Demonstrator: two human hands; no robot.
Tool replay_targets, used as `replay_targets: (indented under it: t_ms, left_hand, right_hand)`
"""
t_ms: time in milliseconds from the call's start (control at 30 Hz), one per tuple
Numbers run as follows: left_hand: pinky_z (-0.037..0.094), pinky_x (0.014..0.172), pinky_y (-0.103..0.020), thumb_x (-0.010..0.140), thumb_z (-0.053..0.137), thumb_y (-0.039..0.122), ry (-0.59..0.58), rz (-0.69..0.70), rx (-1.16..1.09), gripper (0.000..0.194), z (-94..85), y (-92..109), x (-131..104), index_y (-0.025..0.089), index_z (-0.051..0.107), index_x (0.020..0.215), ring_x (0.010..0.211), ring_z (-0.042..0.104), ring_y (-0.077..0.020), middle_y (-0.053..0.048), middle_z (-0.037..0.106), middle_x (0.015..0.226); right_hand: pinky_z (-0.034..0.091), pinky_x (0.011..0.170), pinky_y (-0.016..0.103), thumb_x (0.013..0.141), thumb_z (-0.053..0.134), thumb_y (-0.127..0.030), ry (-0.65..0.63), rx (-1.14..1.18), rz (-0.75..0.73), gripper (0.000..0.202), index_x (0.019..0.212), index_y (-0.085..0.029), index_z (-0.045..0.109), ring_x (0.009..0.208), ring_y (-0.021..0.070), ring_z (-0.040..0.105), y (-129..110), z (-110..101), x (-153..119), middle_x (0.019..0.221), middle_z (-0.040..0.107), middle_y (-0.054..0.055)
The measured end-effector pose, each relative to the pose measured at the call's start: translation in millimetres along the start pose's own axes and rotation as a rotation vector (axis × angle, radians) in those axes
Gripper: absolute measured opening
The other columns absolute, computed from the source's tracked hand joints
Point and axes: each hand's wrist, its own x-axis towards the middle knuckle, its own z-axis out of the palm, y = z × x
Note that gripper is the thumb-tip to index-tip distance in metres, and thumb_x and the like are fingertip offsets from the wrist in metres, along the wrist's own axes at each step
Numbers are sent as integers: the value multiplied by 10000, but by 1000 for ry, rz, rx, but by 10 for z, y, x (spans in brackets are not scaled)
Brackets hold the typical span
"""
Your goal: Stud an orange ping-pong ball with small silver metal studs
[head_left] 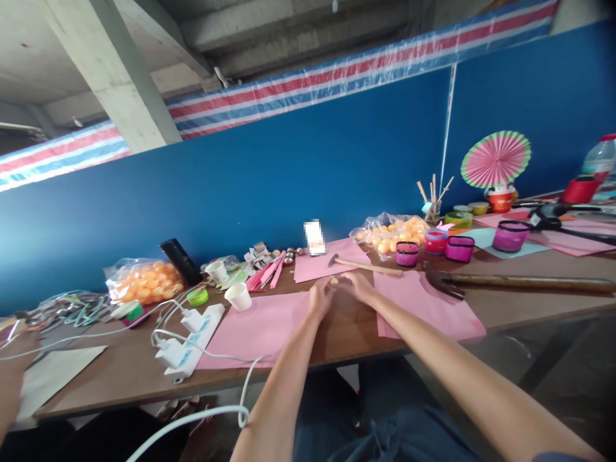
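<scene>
My left hand and my right hand meet over the middle of the brown table, in front of the hammer. A small yellowish piece shows at the fingertips of my left hand, which are closed on it. The fingers of my right hand curl inward close beside it; what they hold, if anything, is too small to make out. Pink sheets lie on both sides of my hands. Just beyond, a small wooden-handled hammer rests partly on another pink sheet.
On the left are a white power strip with cables, a paper cup and a bag of orange balls. A large hammer, purple bands and a pink fan stand right. Another person's arm enters far left.
</scene>
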Motion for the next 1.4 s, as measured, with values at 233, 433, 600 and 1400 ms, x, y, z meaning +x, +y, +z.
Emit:
replay_targets:
  t_ms: [233, 433, 600, 1400]
  left_hand:
    - [424, 868, -357, 701, 577, 210, -2, -34, 19, 356, 26, -16, 17, 171, 568, 1055, 984, 549, -206, -78, 612, 1055]
    - [461, 781, -302, 704, 572, 279, -4, -70, -3, 367, 41, -4, 7, 171, 568, 1055, 845, 596, -174, -71, 630, 1009]
    - [456, 744, -285, 755, 511, 335, -2, -91, -33, 290, 14, 4, 3, 184, 599, 987, 803, 597, -168, -50, 659, 916]
    - [493, 681, -258, 757, 523, 316, 18, -134, -270, 234, 25, 1, 23, 168, 581, 929, 751, 633, -153, -55, 662, 873]
  right_hand:
    - [459, 769, 300, 804, 480, -339, 26, 34, -28, 253, 947, -211, 645, 838, 194, 614, -67, -33, -15, 931, 668, 44]
    - [458, 790, 304, 803, 480, -335, 60, 43, -28, 266, 961, -194, 641, 852, 193, 615, -92, -36, -10, 943, 666, 49]
    - [457, 789, 303, 797, 493, -325, 61, 33, -32, 250, 951, -199, 643, 844, 192, 617, -71, -32, -19, 938, 667, 44]
    - [457, 787, 290, 753, 552, -280, -5, 25, -54, 255, 987, -197, 612, 875, 187, 606, -112, -38, -38, 962, 657, 42]
